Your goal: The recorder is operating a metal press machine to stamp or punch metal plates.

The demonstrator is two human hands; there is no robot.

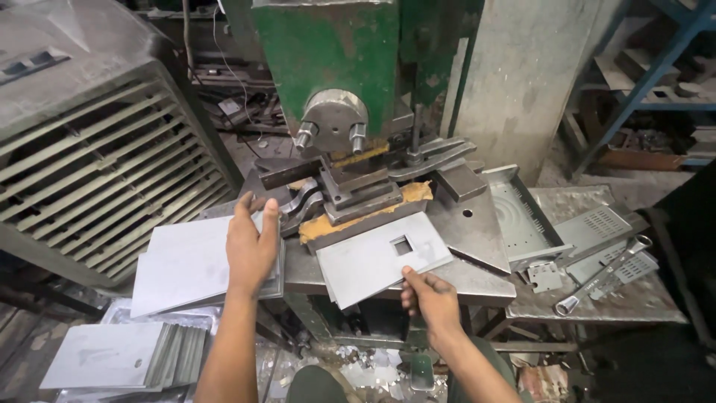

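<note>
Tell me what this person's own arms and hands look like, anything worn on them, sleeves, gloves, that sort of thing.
Both forearms are bare as far as the frame shows, with no sleeves in view. The left hand and the right hand wear no gloves. No watch, band or ring is visible on either wrist or hand.

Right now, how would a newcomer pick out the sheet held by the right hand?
Find the green press. On its bed lies a grey metal sheet, its near edge pinched by the right hand. Unlike the blank stack under the left hand, it has a square hole punched through.
</note>
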